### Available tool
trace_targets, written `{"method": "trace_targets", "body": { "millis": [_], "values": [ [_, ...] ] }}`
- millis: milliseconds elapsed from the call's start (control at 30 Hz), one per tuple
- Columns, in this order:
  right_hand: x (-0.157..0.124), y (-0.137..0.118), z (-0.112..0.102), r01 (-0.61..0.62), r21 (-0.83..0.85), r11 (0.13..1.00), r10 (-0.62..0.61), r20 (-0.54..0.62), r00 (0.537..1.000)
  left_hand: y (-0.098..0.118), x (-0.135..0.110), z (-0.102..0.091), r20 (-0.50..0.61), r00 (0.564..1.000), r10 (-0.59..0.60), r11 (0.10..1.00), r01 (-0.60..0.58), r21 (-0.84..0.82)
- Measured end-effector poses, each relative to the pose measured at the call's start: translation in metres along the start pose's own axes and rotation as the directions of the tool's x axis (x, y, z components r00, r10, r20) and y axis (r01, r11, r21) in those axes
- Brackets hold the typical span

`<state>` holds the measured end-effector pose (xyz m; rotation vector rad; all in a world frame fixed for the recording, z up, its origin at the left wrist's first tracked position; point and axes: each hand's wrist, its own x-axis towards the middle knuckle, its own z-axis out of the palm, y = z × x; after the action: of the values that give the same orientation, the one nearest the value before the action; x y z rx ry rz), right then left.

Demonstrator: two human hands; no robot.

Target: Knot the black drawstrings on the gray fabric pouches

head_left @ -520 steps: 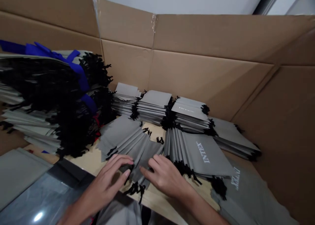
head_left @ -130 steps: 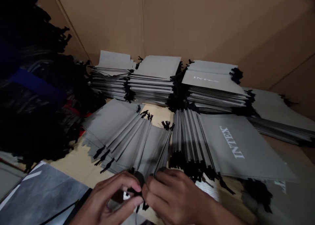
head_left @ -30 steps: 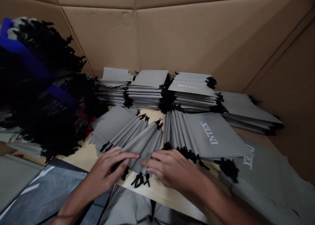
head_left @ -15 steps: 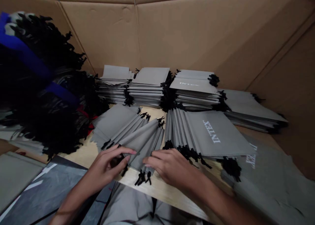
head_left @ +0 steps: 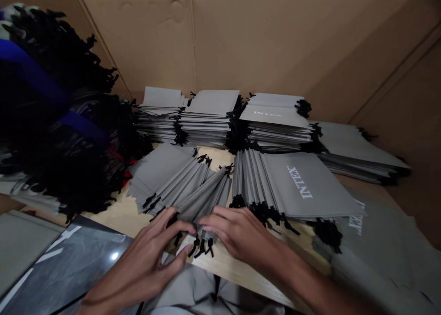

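In the middle of the table, a grey drawstring bag (head_left: 199,194) with black knotted cord ends lies creased on other bags standing nearly on edge. My left hand (head_left: 155,250) is at its near left side, fingertips on the cloth, thumb spread well apart, holding nothing. On the near right edge, my right hand (head_left: 237,232) has its bent fingers and thumb closed on the cloth; the exact pinch is partly hidden. Black cord knots (head_left: 201,247) stick out between my hands. Beside my right hand fans a row of grey bags (head_left: 292,181) with white INTEX print.
Fanned grey bags (head_left: 161,165) lie to the left. Behind stand stacks of folded bags (head_left: 212,103). A tall bundle with black cords and a blue strap (head_left: 86,126) rises at left. Cardboard walls (head_left: 275,39) enclose the back, and more grey bags (head_left: 386,255) lie at right.
My left thumb has let go and moved down away from the fingers. The bag between my hands has folded narrower, and its near edge is drawn towards my right hand.
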<state>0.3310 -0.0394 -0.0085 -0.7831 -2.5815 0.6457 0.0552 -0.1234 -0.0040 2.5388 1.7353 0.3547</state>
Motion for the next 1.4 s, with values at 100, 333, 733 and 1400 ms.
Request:
{"method": "trace_targets", "body": {
  "millis": [100, 333, 733, 1400],
  "values": [
    [0.000, 0.000, 0.001, -0.014, 0.067, 0.998, 0.016, -0.025, 1.000, 0.002, 0.001, 0.002, -0.016, 1.000, -0.021, 0.993, 0.019, -0.117],
    [0.001, 0.004, 0.008, 0.010, 0.126, 0.992, 0.001, -0.086, 0.996, 0.010, 0.004, 0.007, -0.193, 0.980, 0.053, 0.949, -0.109, -0.296],
    [0.001, 0.003, 0.012, 0.008, 0.091, 0.996, 0.002, -0.114, 0.994, 0.012, -0.005, 0.035, -0.401, 0.916, -0.026, 0.943, -0.111, -0.315],
    [0.005, -0.002, 0.008, 0.006, 0.295, 0.955, 0.043, -0.157, 0.987, 0.012, 0.007, 0.032, -0.625, 0.743, 0.240, 0.966, -0.246, 0.079]
  ]
}}
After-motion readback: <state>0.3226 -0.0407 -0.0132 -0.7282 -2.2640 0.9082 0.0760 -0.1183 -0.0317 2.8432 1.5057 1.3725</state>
